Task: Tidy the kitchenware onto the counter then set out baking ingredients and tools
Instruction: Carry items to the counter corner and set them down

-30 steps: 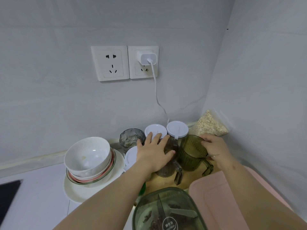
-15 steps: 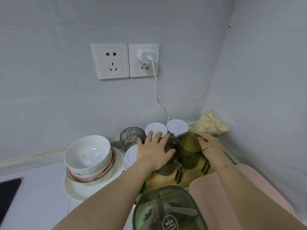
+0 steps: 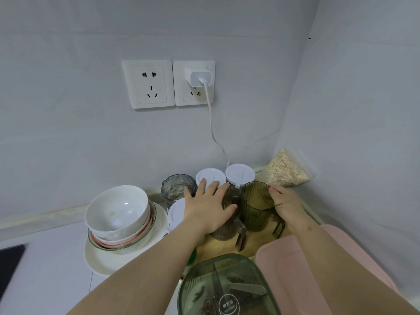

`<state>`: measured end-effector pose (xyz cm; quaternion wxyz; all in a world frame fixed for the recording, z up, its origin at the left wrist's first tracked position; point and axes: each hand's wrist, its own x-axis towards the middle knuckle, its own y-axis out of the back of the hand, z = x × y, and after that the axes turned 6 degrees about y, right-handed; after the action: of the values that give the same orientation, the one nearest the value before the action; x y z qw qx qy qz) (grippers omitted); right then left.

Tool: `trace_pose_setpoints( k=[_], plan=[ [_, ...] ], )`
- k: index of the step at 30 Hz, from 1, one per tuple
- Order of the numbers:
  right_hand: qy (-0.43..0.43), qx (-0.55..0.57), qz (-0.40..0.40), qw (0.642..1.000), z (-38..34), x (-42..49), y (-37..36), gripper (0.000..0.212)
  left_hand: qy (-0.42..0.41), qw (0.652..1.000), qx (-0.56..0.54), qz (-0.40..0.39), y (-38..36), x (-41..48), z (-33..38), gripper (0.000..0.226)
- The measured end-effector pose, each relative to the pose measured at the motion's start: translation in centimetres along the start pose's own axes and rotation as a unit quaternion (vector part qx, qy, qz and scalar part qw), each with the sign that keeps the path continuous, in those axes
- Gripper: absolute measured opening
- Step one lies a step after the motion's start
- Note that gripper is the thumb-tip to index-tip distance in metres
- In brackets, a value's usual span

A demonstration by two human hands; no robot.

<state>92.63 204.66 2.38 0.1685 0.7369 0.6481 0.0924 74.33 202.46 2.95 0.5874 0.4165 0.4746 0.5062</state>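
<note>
Two green ribbed cups with handles stand on a wooden board (image 3: 221, 247) in the counter corner. My left hand (image 3: 210, 208) lies flat over the mouth of the left cup (image 3: 223, 231). My right hand (image 3: 285, 204) grips the right side of the empty right cup (image 3: 255, 206), which stands upright. Behind them are two white-lidded jars (image 3: 211, 176) (image 3: 240, 173) and a grey glass (image 3: 178, 187). A third white lid (image 3: 176, 212) shows left of my left wrist.
A stack of bowls (image 3: 118, 212) sits on a white plate (image 3: 100, 258) at left. A bag of oats (image 3: 285, 170) leans in the corner. A pink board (image 3: 295, 269) and a green lidded box (image 3: 227, 289) lie near me. A charger cable (image 3: 212, 123) hangs from the wall socket.
My right hand has slid the right green cup a little away from me and to the left, closer to the left cup. My left hand has stayed on the left cup.
</note>
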Motion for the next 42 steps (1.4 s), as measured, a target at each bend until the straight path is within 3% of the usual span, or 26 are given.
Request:
trace_pose_setpoints(
  k=[9, 13, 21, 30, 42],
  plan=[
    [-0.054, 0.021, -0.031, 0.998, -0.9, -0.4, 1.5, 0.025, -0.005, 1.000, 0.010, -0.009, 0.0, 0.1, -0.1, 0.057],
    [-0.081, 0.028, -0.025, 0.996, -2.3, -0.8, 3.1, 0.017, -0.005, 0.999, -0.045, 0.001, 0.2, 0.0, -0.4, 0.058],
    [0.064, -0.062, 0.092, 0.992, -6.4, -3.0, 4.4, 0.027, -0.001, 0.967, -0.227, 0.118, 2.8, -0.8, -0.2, 0.043],
    [0.127, -0.046, 0.080, 0.988, -9.8, -10.2, 0.1, 0.027, 0.018, 0.920, -0.385, 0.067, 7.2, -8.0, 0.1, 0.023],
    [0.064, 0.035, 0.026, 0.997, -7.2, -23.2, -3.9, 0.017, 0.029, 0.885, -0.463, 0.035, 6.4, -19.5, -3.3, 0.015]
  ],
)
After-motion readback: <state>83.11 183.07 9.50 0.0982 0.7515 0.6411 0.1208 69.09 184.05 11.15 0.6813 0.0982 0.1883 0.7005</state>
